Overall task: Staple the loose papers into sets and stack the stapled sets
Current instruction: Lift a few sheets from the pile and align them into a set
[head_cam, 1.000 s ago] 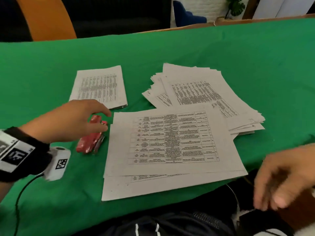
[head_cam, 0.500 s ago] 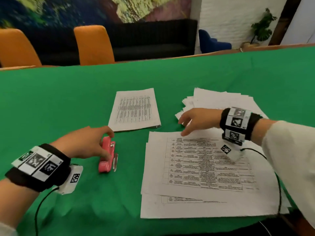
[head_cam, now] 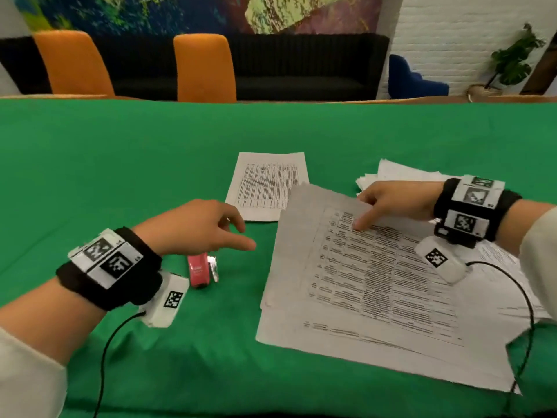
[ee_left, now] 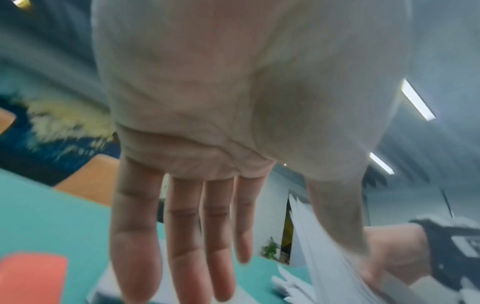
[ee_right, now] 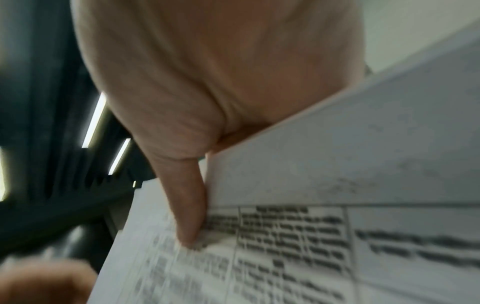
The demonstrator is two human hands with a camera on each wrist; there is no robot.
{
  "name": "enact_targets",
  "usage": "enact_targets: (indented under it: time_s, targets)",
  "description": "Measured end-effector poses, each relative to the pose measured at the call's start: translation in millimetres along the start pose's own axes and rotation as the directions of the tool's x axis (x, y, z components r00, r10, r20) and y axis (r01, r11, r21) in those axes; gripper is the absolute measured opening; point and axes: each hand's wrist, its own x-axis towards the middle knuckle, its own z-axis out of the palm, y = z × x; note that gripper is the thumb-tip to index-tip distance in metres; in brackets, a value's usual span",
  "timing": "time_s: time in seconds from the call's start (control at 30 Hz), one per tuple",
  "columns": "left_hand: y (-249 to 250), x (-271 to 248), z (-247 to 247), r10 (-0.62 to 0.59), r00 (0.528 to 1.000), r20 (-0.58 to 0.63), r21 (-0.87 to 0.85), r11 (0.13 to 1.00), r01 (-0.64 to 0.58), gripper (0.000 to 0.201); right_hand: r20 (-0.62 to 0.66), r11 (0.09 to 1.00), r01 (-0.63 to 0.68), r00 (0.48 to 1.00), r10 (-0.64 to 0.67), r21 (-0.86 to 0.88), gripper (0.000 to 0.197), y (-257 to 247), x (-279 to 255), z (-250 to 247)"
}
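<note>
Two orange chairs [head_cam: 205, 67] behind green-clothed table [head_cam: 120, 152]; black sofa [head_cam: 301, 67], colourful mural [head_cam: 196, 10], white brick wall [head_cam: 446, 31], potted plant [head_cam: 512, 61].

Stapler [head_cam: 202, 270] left of papers [head_cam: 361, 285]

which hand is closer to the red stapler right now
Left. The left hand hovers open just above the red stapler; the right hand is off to its right, lifting the top papers.
</note>
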Motion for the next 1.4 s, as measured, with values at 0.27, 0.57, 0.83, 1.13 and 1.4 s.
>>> enact_targets:
  time_s: [0.27, 0.57, 0.83, 1.13, 1.4]
  targets:
    - [14, 13, 11, -0.13, 0.951, -0.282, -0.879, 0.433, -0.201, 0.082, -0.39, 0.7, 0.366, 0.911, -0.134, 0.614, 0.038, -11, -25, -29]
    - [54, 44, -28, -0.245, 0.805, -0.54, -0.827, 0.332, -0.454, 0.017, -0.678, 0.464, 0.632, 0.73, -0.087, 0.621, 0.029, -42, -22, -23]
    - [68, 48, -58, -0.26, 0.611, -0.747, -0.661, 0.387, -0.643, 0.014, -0.711, 0.371, 0.684, 0.698, -0.082, 0.628, 0.042, -59, -26, -42]
    - [63, 56, -19, -0.431, 0.613, -0.662, -0.746, 0.304, -0.593, 0.031, -0.651, 0.398, 0.636, 0.75, -0.117, 0.662, 0.037, -45, -22, -18]
    - [73, 55, -20, -0.395, 0.692, -0.605, -0.786, 0.157, -0.598, 0.042, -0.635, 0.347, 0.641, 0.758, -0.148, 0.685, 0.046, -40, -28, -18]
